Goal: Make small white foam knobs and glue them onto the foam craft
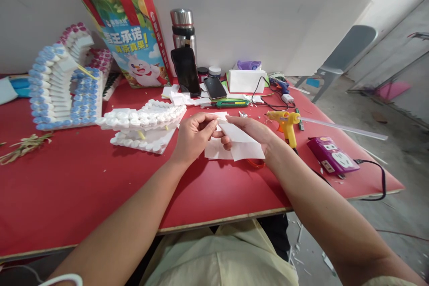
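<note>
On the cluttered red tabletop (83, 187), fingers (209, 130) seemingly pinch paper (244, 142).

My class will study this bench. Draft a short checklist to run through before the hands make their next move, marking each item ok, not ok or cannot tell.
1. Paper held: ok. The left hand and right hand both hold the white paper.
2. Glue gun out of the hands: ok. It lies on the red table, beyond the right wrist.
3. Glue gun hot: cannot tell.
4. Glue gun's cord free of the arm's path: not ok. It passes behind the right forearm.
5. Green cutter out of the hands: ok. It lies beyond them.
</note>
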Available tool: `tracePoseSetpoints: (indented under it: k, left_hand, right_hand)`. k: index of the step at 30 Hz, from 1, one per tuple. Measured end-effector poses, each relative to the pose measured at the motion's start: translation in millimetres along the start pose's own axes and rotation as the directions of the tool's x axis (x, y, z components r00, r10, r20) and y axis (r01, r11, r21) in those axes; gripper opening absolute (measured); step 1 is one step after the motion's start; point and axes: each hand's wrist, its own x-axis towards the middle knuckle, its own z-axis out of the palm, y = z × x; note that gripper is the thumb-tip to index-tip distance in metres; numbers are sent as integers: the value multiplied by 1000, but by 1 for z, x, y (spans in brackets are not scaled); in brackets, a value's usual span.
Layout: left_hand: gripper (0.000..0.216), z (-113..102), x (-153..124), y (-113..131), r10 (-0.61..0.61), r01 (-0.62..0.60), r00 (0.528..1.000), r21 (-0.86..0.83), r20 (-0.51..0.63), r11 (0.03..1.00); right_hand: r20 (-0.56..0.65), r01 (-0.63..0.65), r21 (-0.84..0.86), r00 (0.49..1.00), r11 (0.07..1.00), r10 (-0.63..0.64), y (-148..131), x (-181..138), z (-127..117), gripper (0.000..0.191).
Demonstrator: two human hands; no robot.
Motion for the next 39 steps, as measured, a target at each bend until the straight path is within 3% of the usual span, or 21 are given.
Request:
tracePoseSetpoints:
  k: [9,18,25,30,35,39]
  left_hand:
    - [15,-2,1,-2,53,-53,999,97,0,994]
    - [14,-1,3,-6,11,-10,999,21,-37,1000]
    - [13,2,3,-6,-20,19,998,-14,-52,1000]
    - [12,3,1,-4,-26,24,997,-21,-70,999]
    - [11,6,-2,-1,95,-85,993,129,-76,988]
    - [10,7,-3,-3,366,-321,930,391,-44,862]
  right_hand:
    - [78,-4,111,997,994,-5,2,3,-4,7]
    - [-36,291,-234,951,928,-307,7,4,-6,23]
    - [-79,405,-492,861,770,-503,14,7,1,28]
    - [-135,390,-594,814,703,-565,16,8,1,32]
    - [-172,384,-611,789,692,-590,18,6,6,22]
    - [-192,407,-664,718,628,-669,22,7,12,13]
